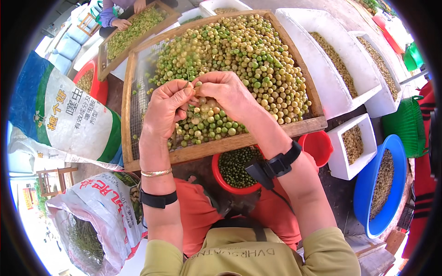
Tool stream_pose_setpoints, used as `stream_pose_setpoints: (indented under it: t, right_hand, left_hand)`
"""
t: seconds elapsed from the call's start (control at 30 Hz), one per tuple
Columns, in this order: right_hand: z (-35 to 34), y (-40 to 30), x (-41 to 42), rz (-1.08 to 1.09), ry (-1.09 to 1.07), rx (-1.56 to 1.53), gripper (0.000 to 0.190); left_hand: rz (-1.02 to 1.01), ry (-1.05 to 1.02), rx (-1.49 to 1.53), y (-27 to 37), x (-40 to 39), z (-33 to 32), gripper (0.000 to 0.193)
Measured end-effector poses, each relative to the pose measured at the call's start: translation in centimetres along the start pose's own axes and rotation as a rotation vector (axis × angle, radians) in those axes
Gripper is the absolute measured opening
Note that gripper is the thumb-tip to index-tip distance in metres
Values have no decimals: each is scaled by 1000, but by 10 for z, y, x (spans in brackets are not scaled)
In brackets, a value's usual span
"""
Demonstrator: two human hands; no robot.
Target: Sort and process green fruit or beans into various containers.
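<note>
A wood-framed wire mesh tray (221, 147) holds a heap of small round green and yellowish fruits (241, 55). Over the near part of the heap my two hands meet, their fingertips nearly touching. My left hand (169, 105) pinches a thin green stem (188, 69) between thumb and forefinger. My right hand (224, 91), its fingers curled, has thumb and forefinger at a small round fruit (198, 84) beside that stem. The tray's left side shows bare mesh with a few loose fruits. Under its near edge stands a red basin of dark green fruits (238, 165).
White foam boxes (304, 51) of pale fruits stand right, near a blue basin (397, 179) and a red bucket (316, 148). Printed woven sacks (79, 114) lie left; an open sack (117, 214) holds thin stems. Another person's hands (121, 24) are at a second tray (110, 65).
</note>
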State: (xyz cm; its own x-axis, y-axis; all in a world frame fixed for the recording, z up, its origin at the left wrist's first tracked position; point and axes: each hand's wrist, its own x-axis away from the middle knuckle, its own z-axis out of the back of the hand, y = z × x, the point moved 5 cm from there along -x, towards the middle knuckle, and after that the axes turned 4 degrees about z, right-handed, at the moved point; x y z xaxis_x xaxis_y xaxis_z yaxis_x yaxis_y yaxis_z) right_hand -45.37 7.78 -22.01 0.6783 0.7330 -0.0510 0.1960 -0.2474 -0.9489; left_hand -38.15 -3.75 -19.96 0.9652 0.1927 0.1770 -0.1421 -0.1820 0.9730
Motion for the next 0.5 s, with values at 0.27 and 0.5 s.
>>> stream_pose_setpoints:
  t: [0.27, 0.5]
  right_hand:
    - [-2, 7, -2, -139, -119, -698, 9]
    - [-8, 12, -2, -219, -172, -623, 12]
  left_hand:
    - [-30, -155, 274, 7, 8, 5, 10]
    - [-46, -18, 151, 9, 4, 18, 12]
